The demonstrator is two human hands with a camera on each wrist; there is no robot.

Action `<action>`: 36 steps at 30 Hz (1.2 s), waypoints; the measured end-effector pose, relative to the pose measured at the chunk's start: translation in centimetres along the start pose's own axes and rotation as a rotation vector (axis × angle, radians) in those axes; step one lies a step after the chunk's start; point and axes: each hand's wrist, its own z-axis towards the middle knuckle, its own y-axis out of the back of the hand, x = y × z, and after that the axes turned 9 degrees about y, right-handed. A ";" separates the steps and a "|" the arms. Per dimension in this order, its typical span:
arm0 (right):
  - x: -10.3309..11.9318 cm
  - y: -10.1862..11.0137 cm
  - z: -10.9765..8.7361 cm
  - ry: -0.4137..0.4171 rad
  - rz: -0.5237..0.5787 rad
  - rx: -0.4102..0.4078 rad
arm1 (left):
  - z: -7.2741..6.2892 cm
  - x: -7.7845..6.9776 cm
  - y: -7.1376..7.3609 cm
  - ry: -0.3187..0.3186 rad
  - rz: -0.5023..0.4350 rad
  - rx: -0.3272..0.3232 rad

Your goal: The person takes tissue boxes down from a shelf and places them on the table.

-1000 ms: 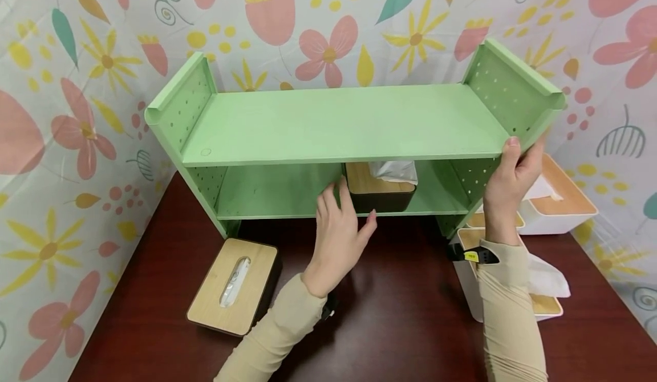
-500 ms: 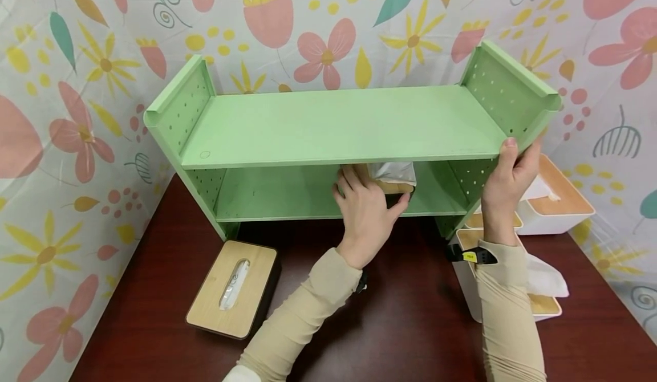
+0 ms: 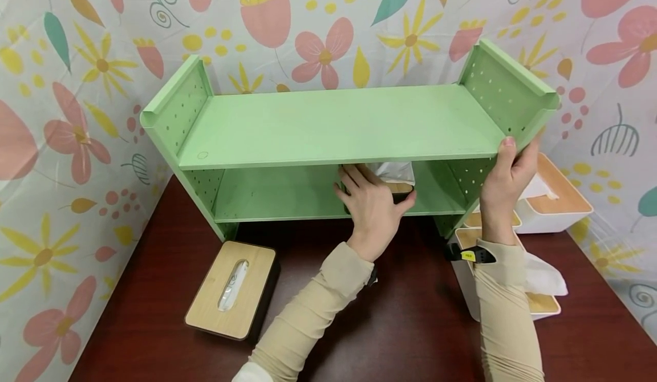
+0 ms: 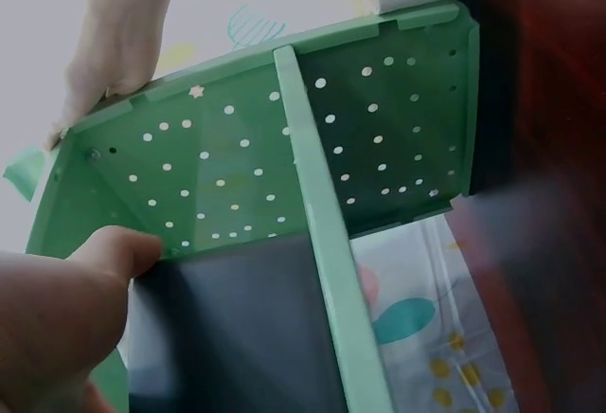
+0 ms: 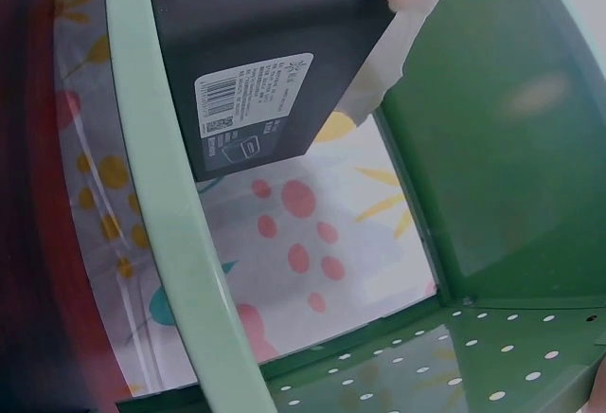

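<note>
A green two-tier metal shelf (image 3: 328,125) with perforated side panels stands on the table. On its lower tier sits a dark tissue box (image 3: 401,187) with a wooden lid and a white tissue sticking out. My left hand (image 3: 373,214) grips this box from the front, thumb on its right side and fingers over its left part. The left wrist view shows the thumb (image 4: 123,247) against the dark box wall. A label (image 5: 251,96) marks the box in the right wrist view. At the shelf's right panel, my right hand (image 3: 505,185) holds the front edge, thumb inside.
Another dark, wooden-lidded tissue box (image 3: 250,288) lies on the red-brown table (image 3: 410,325) at the front left. Right of the shelf stand white tissue boxes, one at the front (image 3: 466,282) and one farther back (image 3: 556,221). A flower-patterned cloth (image 3: 328,34) hangs behind.
My left hand has moved right from the box's left edge and taken hold of the tissue box. My right hand keeps its hold on the shelf panel.
</note>
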 end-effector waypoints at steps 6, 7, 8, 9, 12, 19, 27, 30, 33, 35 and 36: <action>0.0 0.0 -0.1 0.001 0.003 0.004 | 0.3 -0.7 0.2 0.025 0.145 0.028; -0.1 0.1 -0.1 0.010 -0.005 0.010 | 0.3 -0.9 0.2 0.030 0.161 0.030; -0.1 0.1 -0.1 0.004 0.001 0.005 | 0.4 -1.0 0.2 0.036 0.180 0.027; -0.1 0.2 -0.1 0.012 -0.003 0.011 | 0.4 -1.1 0.2 0.040 0.198 0.022; -0.2 0.2 -0.1 0.015 -0.006 0.010 | 0.5 -1.3 0.1 0.042 0.233 -0.013; -0.1 0.1 -0.1 -0.011 0.014 -0.003 | 0.4 -1.4 -0.2 0.061 0.305 -0.063; 0.0 -0.1 0.1 -0.008 0.008 -0.007 | 0.7 -1.7 -0.3 0.095 0.259 0.073; -0.1 -0.1 0.1 0.002 0.005 -0.001 | 0.9 -1.6 -0.3 0.112 0.219 0.093; -0.1 0.0 0.1 0.012 0.000 0.004 | 1.0 -1.6 -0.3 0.125 0.200 0.097; -0.1 0.0 0.1 0.008 -0.001 0.003 | 1.0 -1.6 -0.3 0.127 0.200 0.107; -0.1 0.1 0.1 0.004 0.001 0.000 | 1.0 -1.6 -0.3 0.128 0.200 0.117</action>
